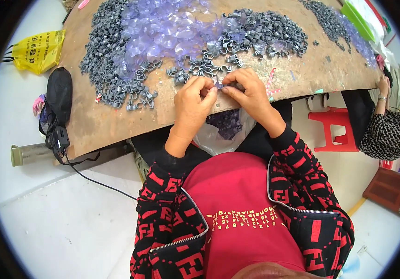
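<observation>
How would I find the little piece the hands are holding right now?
Start at the big brown wooden table with its heaps of grey plastic clips and clear purple suction cups. At its near edge, the left hand and right hand meet. Pinched between their fingertips is one small purplish piece, lifted off the heaps.

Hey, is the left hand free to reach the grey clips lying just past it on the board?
Probably not right now: the left hand is pinching a small clear piece together with the right hand. The grey clips lie just ahead, with nothing between.
</observation>
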A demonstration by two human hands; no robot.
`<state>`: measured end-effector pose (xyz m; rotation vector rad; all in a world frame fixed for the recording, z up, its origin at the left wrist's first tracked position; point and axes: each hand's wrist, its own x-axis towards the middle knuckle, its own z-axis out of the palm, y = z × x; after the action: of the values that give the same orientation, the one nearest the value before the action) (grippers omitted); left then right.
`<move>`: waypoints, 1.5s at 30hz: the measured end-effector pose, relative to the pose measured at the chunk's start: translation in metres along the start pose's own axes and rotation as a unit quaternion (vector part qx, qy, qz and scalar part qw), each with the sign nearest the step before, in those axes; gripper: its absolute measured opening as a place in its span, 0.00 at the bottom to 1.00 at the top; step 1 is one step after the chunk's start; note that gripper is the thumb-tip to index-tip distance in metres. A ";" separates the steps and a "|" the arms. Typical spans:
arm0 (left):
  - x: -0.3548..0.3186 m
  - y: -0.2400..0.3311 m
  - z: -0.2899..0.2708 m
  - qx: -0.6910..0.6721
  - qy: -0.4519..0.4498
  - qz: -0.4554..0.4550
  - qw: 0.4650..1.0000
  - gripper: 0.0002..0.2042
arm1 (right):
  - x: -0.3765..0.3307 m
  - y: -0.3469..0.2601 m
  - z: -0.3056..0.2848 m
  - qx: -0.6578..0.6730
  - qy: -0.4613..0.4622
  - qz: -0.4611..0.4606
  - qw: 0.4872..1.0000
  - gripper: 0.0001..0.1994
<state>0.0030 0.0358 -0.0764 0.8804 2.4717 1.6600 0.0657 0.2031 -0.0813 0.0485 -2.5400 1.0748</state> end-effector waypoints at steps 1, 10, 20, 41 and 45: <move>0.000 0.000 0.000 0.004 0.002 -0.001 1.000 0.05 | 0.001 0.000 0.000 -0.006 0.001 -0.008 1.000 0.08; 0.008 0.004 -0.004 -0.066 -0.058 -0.009 0.996 0.12 | 0.003 0.001 -0.002 0.023 -0.013 -0.005 1.000 0.07; 0.017 -0.006 0.003 -0.181 -0.065 -0.074 0.978 0.14 | 0.005 0.005 -0.002 0.031 -0.004 -0.018 0.999 0.07; 0.002 0.003 0.002 -0.052 -0.049 0.064 0.995 0.09 | 0.003 0.001 -0.014 0.054 -0.078 -0.004 0.995 0.08; 0.003 0.005 0.005 -0.049 -0.052 0.061 0.996 0.09 | 0.003 0.002 -0.014 0.085 -0.063 0.015 0.994 0.08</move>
<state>0.0038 0.0427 -0.0735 1.0961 2.2902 1.7070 0.0670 0.2148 -0.0724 0.1278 -2.5594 1.3356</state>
